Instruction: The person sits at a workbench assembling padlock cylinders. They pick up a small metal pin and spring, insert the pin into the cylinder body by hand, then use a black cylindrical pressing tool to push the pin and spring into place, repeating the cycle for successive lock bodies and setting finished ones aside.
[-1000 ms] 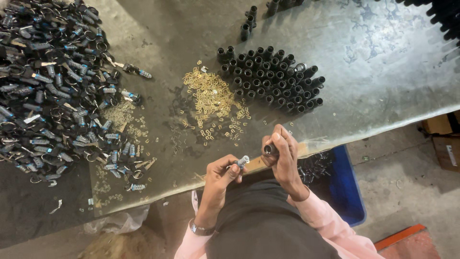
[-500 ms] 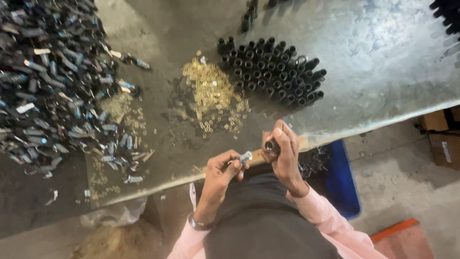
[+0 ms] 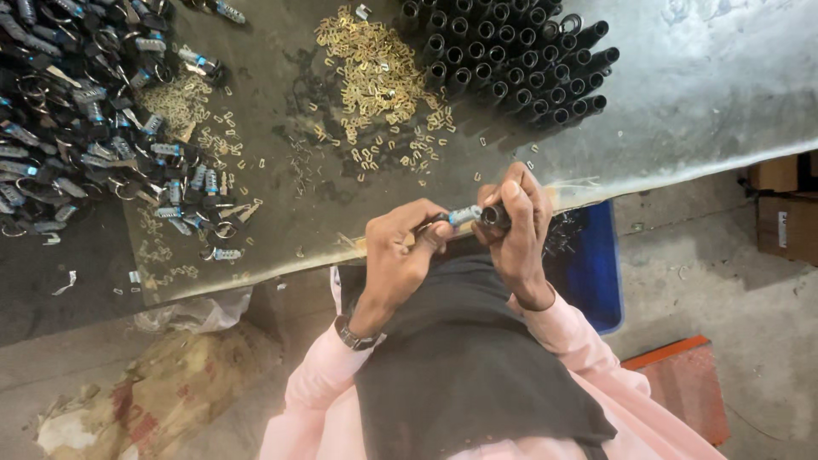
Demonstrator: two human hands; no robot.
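At the near edge of a metal table, my left hand pinches a small silver and blue part. Its tip points into the mouth of a short black tube gripped in my right hand. Both hands are close together above my lap, with a watch on the left wrist. On the table just beyond them lie a heap of small brass pieces and a bundle of black tubes lying side by side.
A big pile of dark parts with rings and silver pieces covers the table's left side. A blue bin sits under the table at my right. Cardboard boxes, an orange board and a crumpled sack lie on the floor.
My hands have stayed together at the table edge, the silver part moving closer to the tube's mouth. The view has shifted, so the table's piles sit higher in the picture.
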